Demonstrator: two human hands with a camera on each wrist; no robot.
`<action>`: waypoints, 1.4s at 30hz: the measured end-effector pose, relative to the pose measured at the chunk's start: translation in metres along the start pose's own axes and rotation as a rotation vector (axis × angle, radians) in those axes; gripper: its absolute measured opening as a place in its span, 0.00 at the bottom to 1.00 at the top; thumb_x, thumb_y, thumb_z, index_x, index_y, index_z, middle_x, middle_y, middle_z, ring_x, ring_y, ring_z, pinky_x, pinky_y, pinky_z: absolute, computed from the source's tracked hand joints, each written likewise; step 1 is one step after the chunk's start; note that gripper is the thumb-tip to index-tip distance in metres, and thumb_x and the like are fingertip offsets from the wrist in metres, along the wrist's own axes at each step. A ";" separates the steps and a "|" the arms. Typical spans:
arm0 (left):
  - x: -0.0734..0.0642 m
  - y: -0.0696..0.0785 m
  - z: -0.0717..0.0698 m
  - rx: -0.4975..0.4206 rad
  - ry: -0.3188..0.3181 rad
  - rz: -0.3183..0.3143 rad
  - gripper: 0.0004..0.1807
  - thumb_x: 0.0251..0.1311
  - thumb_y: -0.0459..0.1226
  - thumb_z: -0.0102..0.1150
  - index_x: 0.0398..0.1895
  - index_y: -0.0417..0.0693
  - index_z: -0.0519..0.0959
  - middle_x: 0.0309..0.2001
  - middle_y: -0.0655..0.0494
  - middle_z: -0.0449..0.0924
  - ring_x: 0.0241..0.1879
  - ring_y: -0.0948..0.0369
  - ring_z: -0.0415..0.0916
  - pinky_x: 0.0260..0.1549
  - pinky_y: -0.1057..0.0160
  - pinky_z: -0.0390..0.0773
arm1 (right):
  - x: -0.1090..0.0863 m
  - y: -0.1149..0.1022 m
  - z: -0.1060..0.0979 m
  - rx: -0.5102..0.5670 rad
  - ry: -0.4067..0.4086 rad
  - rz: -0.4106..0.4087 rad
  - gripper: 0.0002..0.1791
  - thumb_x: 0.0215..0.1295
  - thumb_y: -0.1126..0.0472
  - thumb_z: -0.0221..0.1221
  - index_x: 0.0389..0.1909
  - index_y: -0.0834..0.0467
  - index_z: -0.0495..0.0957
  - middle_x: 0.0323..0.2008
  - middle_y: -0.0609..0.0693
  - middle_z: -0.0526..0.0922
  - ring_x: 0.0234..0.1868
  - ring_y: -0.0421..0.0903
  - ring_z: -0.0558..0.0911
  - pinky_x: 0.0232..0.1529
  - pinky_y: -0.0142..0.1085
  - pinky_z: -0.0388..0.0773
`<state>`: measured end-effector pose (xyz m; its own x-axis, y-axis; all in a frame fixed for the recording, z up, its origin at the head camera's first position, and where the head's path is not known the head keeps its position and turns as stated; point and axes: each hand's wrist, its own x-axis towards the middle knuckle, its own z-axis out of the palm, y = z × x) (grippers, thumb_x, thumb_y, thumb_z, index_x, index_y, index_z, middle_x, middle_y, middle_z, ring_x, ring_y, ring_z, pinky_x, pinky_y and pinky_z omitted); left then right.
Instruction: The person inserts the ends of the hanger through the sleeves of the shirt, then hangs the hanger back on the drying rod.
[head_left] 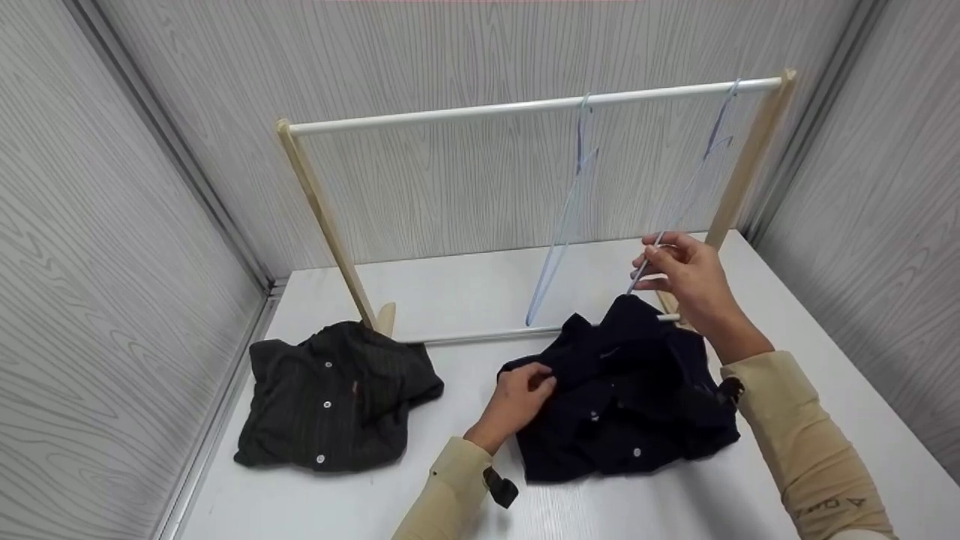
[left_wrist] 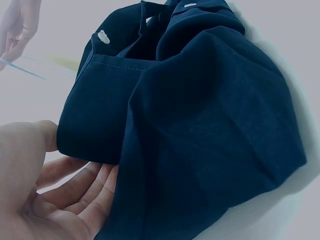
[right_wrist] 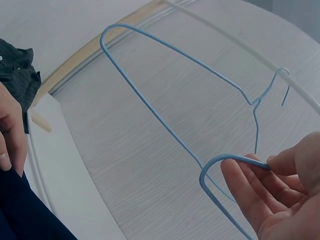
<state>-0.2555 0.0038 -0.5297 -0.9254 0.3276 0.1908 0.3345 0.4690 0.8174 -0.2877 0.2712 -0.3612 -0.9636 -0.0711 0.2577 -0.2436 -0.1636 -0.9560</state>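
A navy button-up shirt [head_left: 570, 439] lies bunched on the right part of the table. My left hand [head_left: 517, 397] grips its left edge; the left wrist view shows the fingers running under the dark cloth [left_wrist: 200, 115] and the thumb at its fold. Above the shirt, my right hand [head_left: 694, 281] pinches the lower end of a blue wire hanger [head_left: 712, 135], whose hook is on the rail. Close up, its bent wire corner [right_wrist: 212, 162] sits between thumb and fingers. A second blue hanger [head_left: 556, 247] hangs on the rail to the left.
A wooden-legged rack with a white rail [head_left: 450, 115] stands at the back of the white table [head_left: 465, 300], its low crossbar [head_left: 472, 337] just behind the shirts. A dark grey button-up shirt [head_left: 300, 412] lies at the left. Wood-grain panels [head_left: 450, 195] enclose the back and sides.
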 end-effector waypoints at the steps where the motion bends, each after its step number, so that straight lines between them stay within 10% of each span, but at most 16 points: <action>1: 0.000 0.000 0.000 -0.001 0.001 0.000 0.14 0.68 0.43 0.58 0.50 0.47 0.83 0.41 0.57 0.86 0.39 0.67 0.80 0.42 0.68 0.78 | 0.000 0.000 -0.001 -0.010 -0.003 0.000 0.13 0.72 0.65 0.56 0.50 0.68 0.71 0.31 0.52 0.85 0.32 0.45 0.87 0.35 0.39 0.86; 23: 0.003 0.000 0.008 0.009 -0.030 -0.016 0.14 0.68 0.44 0.57 0.50 0.47 0.83 0.41 0.57 0.86 0.41 0.65 0.82 0.43 0.65 0.79 | -0.005 -0.028 -0.040 -0.292 0.128 0.044 0.20 0.71 0.62 0.58 0.59 0.63 0.67 0.31 0.46 0.88 0.23 0.43 0.86 0.24 0.36 0.83; 42: 0.006 0.001 0.008 -0.009 -0.015 -0.019 0.14 0.67 0.44 0.58 0.48 0.46 0.83 0.40 0.57 0.86 0.38 0.67 0.79 0.42 0.68 0.77 | -0.015 -0.040 -0.065 -0.612 0.069 0.001 0.16 0.74 0.61 0.53 0.58 0.60 0.69 0.32 0.41 0.88 0.27 0.43 0.88 0.26 0.40 0.84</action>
<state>-0.2590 0.0127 -0.5324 -0.9286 0.3311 0.1675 0.3156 0.4675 0.8257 -0.2709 0.3431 -0.3354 -0.9638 -0.0036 0.2665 -0.2419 0.4321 -0.8688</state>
